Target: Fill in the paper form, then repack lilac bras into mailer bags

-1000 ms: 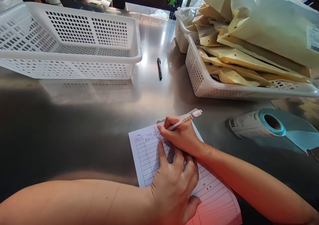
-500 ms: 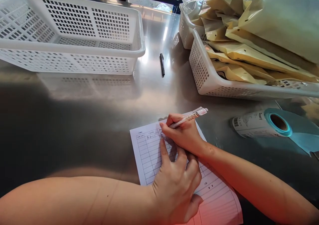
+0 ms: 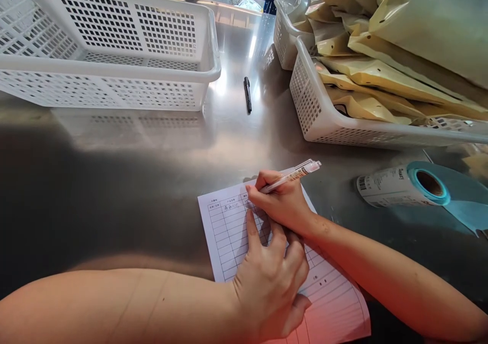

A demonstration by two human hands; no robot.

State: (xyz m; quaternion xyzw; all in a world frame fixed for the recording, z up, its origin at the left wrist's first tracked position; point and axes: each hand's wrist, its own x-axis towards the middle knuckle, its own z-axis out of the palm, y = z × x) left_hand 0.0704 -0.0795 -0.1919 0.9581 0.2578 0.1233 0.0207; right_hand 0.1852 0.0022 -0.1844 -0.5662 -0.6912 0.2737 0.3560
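A white printed form (image 3: 229, 237) with a ruled grid lies on the metal table, its lower right part curving toward me. Some handwriting shows in its first row. Between the fingers of my right hand (image 3: 284, 201) is a pen (image 3: 293, 174) with a clear barrel, its tip hidden by the fingers near the top row. My left hand (image 3: 270, 278) rests on the sheet just below, fingers spread and pressing the paper, with the index finger pointing up at the row.
At the back left stands a white perforated basket (image 3: 213, 74). A black marker (image 3: 247, 95) lies beyond the form. On the right are a white basket (image 3: 343, 130) full of yellowish packets (image 3: 366, 105) and a roll of labels (image 3: 400, 184) with blue backing, on the metal table (image 3: 114, 196).
My right hand and the pen have shifted slightly to the right along the row. My left hand stays on the form. The view has tilted down a little.
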